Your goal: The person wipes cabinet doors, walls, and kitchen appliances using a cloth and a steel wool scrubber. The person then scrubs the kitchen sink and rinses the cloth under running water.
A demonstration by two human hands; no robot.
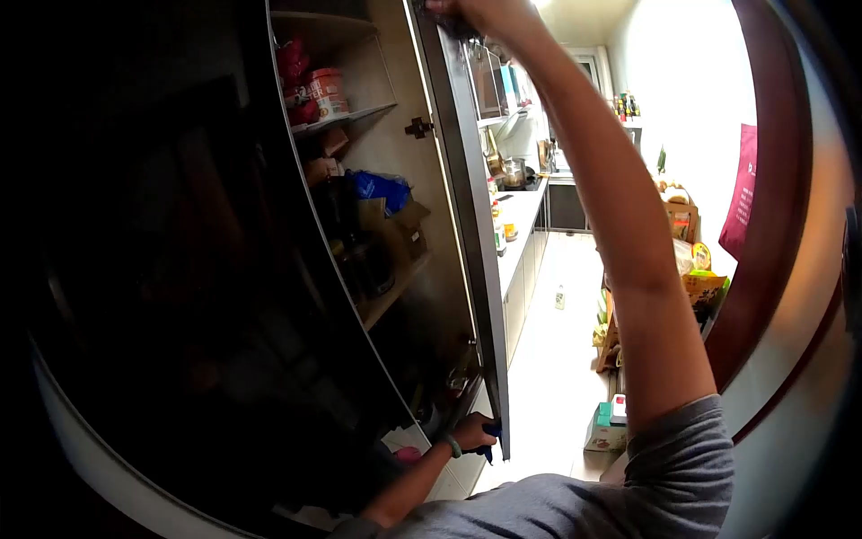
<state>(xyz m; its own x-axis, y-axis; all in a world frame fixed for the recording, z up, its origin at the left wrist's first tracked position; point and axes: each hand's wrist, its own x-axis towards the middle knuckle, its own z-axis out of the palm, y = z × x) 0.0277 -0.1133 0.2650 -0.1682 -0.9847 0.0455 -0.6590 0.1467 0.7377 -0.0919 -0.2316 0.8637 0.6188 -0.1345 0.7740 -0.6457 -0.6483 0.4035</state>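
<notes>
My right arm reaches up to the top edge of a dark cabinet door (485, 269). There my right hand (471, 11), partly cut off by the frame, is closed on a dark crumpled cloth (460, 27) against the door. Low down, my left hand (473, 433), with a bracelet at the wrist, is closed on a blue cloth (491, 435) at the door's lower edge. The door stands open beside a tall cabinet. Its shelves hold a red and white tub (328, 92), a blue bag (383, 190), a cardboard box (409, 229) and dark jars (368, 268).
Beyond the door lies a narrow kitchen with a white counter (519, 220) and a pot (514, 171). A bottle (560, 297) stands on the floor. Along the right are a green and white box (606, 429), packed food (705, 287) and a hanging maroon cloth (741, 193).
</notes>
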